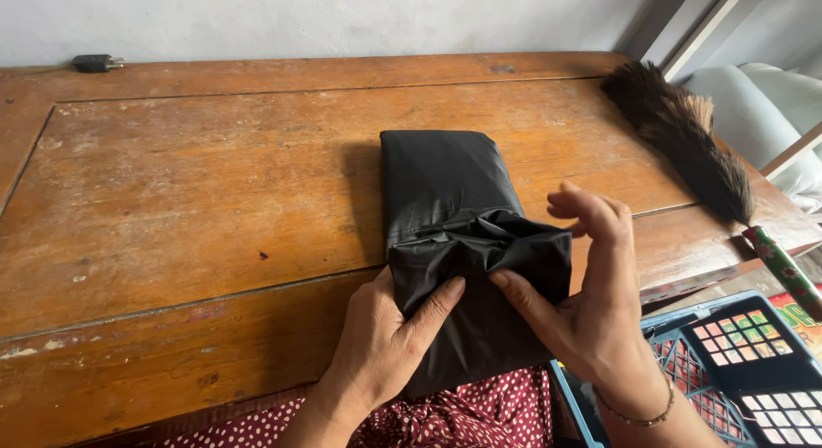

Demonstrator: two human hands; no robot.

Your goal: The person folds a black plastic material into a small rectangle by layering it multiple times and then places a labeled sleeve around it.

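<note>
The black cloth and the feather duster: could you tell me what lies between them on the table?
Only bare wood of the table between cloth and duster, in the head view.

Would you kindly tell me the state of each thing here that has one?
black garment: folded into a long strip, near end bunched up over the table edge.
left hand: thumb pressing the bunched fabric.
right hand: thumb on the fabric, fingers lifted clear.
feather duster: lying flat on the table, handle overhanging.
blue crate: on the floor, holding patterned boxes.
</note>
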